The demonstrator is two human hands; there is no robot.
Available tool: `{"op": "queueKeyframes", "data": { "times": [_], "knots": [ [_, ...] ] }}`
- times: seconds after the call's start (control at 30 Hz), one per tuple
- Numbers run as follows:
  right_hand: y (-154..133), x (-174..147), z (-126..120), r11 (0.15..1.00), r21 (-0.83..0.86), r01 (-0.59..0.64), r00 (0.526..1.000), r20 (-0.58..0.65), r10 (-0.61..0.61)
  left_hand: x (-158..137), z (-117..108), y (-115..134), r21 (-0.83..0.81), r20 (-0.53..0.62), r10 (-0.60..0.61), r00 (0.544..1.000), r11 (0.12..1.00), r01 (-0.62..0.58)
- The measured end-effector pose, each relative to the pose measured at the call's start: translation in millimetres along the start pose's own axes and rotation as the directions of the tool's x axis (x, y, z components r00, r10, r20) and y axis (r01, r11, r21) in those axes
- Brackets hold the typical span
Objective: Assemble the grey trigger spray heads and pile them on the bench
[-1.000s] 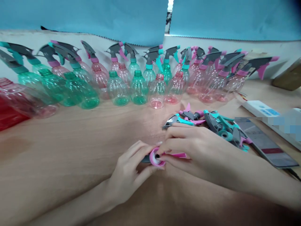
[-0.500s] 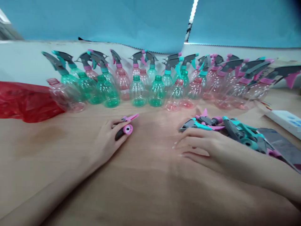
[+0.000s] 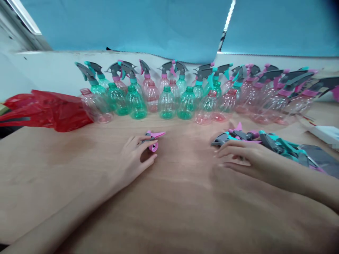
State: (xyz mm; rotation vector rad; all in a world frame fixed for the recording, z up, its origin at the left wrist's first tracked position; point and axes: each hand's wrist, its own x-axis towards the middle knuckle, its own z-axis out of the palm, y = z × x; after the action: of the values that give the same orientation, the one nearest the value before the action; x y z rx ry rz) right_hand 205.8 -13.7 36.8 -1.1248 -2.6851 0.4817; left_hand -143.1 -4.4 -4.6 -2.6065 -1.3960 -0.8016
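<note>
One second ago both hands meet around a pink-collared spray head at the lower middle of the frame; now they are well apart. Half a second ago the left thumb lies against that collar; now it stands clear of it. The whole scene sits further to the right in the frame, and more of the red plastic bag (image 3: 66, 111) shows at the left.

The pink and grey spray head (image 3: 152, 134) is near the centre of the frame, on or just above the table (image 3: 174, 197), its collar facing the camera and its pink trigger pointing right. It lies at the fingertips of the left hand (image 3: 132, 158), whose fingers reach over its grey body while the thumb is spread away below; whether they bear any of its weight, I cannot tell. The right hand (image 3: 245, 155) is well to the right of it, loosely curled, with a gap between thumb and fingers, and overlaps the near edge of a pile of loose spray heads (image 3: 270, 143); whether it touches them is unclear.

Behind, across the middle of the frame, stand uncapped green bottles (image 3: 166, 104) and uncapped pink bottles (image 3: 205, 109).
</note>
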Motion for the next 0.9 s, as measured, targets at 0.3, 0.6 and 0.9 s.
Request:
{"op": "queueKeyframes", "data": {
  "times": [0.3, 0.6, 0.9],
  "knots": [
    [37, -49, -8, 0.934, -0.187, -0.306, 0.937, -0.232, 0.26, 39, 13, 66, -0.163, 0.076, 0.12, 0.99, 0.981, -0.106],
    [47, -67, -11, 0.933, -0.248, -0.262, 0.948, -0.244, 0.202, 102, 79, 119, -0.301, 0.163, 0.385, 0.909, 0.896, -0.325],
    [45, -57, -6, 0.91, -0.347, -0.228, 0.956, -0.258, 0.141, 140, 96, 126, -0.32, 0.2, 0.447, 0.872, 0.871, -0.373]
  ]
}}
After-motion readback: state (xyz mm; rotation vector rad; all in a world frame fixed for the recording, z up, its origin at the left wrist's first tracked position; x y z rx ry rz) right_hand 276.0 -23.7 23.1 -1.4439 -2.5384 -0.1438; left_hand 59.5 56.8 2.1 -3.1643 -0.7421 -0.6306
